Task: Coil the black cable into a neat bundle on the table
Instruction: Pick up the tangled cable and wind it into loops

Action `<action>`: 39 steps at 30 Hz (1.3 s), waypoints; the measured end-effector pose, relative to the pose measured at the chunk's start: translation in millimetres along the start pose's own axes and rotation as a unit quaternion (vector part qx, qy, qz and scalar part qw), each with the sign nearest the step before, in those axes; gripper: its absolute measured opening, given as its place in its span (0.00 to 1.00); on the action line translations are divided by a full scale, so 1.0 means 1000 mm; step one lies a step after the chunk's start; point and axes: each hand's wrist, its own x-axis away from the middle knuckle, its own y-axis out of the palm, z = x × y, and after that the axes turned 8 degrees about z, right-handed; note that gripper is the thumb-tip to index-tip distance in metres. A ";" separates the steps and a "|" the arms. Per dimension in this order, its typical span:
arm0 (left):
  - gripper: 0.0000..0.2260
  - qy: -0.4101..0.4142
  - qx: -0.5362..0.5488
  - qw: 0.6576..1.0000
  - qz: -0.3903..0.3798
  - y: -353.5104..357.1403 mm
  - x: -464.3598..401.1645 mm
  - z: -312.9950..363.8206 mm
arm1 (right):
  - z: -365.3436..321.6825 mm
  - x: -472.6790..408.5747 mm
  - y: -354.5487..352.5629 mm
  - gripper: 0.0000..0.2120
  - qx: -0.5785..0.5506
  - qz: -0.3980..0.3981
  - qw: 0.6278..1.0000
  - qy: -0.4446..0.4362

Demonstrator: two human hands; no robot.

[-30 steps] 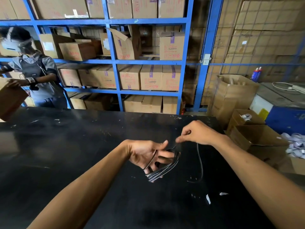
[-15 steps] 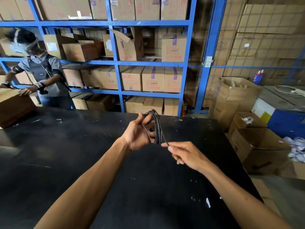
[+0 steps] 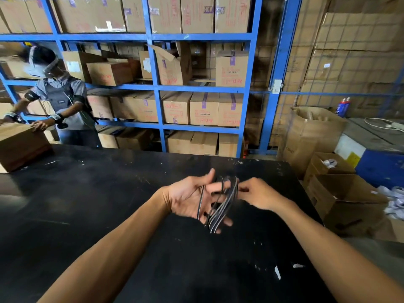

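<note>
Above the black tabletop (image 3: 109,215), the black cable (image 3: 220,207) loops round the straight, spread fingers (image 3: 215,186) of the left grip (image 3: 185,197); the right grip (image 3: 255,193) pinches its strand. Best lay each turn snug beside the last, tension even.

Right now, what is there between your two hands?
In the head view, only the black cable: its loops hang round the fingers of the left hand, and the right hand pinches them at the top.

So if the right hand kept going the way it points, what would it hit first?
Probably the black cable looped round the left hand's fingers; the right hand seems to pinch those loops, though depth is unclear.
</note>
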 end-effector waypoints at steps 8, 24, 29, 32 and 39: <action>0.26 -0.019 0.026 0.988 0.148 -0.020 -0.019 -0.031 | -0.047 -0.010 -0.041 0.08 0.131 0.030 0.984 -0.119; 0.27 0.193 0.306 0.895 0.263 -0.039 -0.036 -0.021 | -0.026 0.035 0.059 0.11 -0.054 0.312 0.946 -0.070; 0.32 0.230 0.322 0.886 0.243 -0.029 -0.048 -0.018 | -0.025 0.036 0.066 0.09 -0.073 0.357 0.929 -0.064; 0.31 0.257 0.353 0.850 0.295 -0.019 -0.056 -0.014 | -0.024 0.036 0.075 0.06 -0.101 0.365 0.923 -0.063; 0.26 0.302 0.360 0.783 0.408 -0.011 -0.063 -0.016 | -0.025 0.040 0.094 0.04 -0.215 0.361 0.907 -0.005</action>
